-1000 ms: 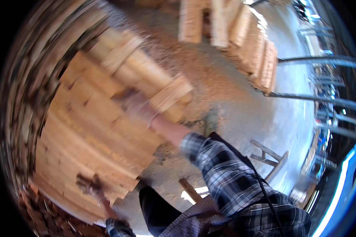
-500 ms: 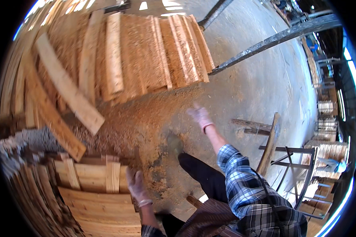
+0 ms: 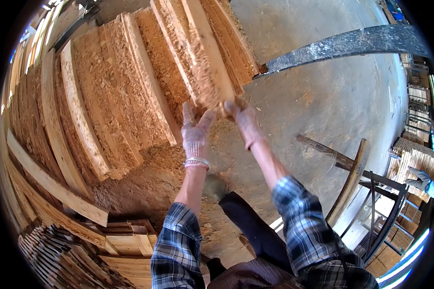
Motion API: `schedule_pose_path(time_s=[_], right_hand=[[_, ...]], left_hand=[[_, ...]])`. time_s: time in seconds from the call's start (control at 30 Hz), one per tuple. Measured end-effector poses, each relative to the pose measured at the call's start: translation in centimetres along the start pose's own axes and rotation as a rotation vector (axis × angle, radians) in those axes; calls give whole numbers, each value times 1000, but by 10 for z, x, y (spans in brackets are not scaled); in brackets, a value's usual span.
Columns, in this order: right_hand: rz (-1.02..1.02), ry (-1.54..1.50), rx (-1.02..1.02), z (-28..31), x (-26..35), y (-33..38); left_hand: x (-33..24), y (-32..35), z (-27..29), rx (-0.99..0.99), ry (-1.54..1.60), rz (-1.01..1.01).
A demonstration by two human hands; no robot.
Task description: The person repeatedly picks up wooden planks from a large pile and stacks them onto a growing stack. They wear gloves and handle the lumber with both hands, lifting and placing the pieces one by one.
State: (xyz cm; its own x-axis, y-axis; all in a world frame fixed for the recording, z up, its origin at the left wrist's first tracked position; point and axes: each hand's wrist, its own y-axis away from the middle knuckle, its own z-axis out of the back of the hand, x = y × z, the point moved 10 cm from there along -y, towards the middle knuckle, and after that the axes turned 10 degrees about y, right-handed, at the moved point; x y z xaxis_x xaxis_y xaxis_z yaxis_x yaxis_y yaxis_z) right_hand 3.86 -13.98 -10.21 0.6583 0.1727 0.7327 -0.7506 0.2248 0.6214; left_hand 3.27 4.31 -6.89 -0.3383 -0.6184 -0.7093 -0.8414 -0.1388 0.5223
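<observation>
the right hand, in a pale glove, is at the near end of a long plank, thumb on the wood; blur hides the other fingers, so i cannot tell whether it is clamped on it. the plank lies over the right part of a sawdust-covered stack of boards, its end at the near edge, not far from the near right corner. the left hand, also gloved, is just beside the right one, thumb and fingers spread apart at the same edge, close to a heap of loose sawdust along the plank. a dark speckled beam runs out from the stack's near right corner; past its left edge a loose board lies aslant, above a lower pile of thin boards
</observation>
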Motion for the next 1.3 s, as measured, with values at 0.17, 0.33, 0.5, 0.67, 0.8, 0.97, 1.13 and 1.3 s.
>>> schedule_pose_path(time_s=[0.17, 0.33, 0.5, 0.67, 0.8, 0.97, 1.13, 1.3], right_hand=[[-14, -348, 108, 12, -2, -30], [153, 84, 140, -22, 32, 16], [274, 651, 290, -31, 21, 92], [-70, 44, 447, -43, -23, 189], [17, 410, 438, -40, -137, 284], [141, 813, 161, -30, -77, 425], [-39, 1058, 406, -68, -144, 488], [-260, 607, 558, -147, -295, 447]], left_hand=[[18, -23, -28, -211, -793, -28], [-4, -14, -28, -296, -922, 96], [1, 42, 52, -33, -603, 185], [19, 226, 123, 79, -283, 328], [78, 361, 159, -50, 164, 714], [88, 500, 160, -272, 801, 774], [37, 582, 186, -393, 820, 793], [71, 571, 293, -503, 477, 791]])
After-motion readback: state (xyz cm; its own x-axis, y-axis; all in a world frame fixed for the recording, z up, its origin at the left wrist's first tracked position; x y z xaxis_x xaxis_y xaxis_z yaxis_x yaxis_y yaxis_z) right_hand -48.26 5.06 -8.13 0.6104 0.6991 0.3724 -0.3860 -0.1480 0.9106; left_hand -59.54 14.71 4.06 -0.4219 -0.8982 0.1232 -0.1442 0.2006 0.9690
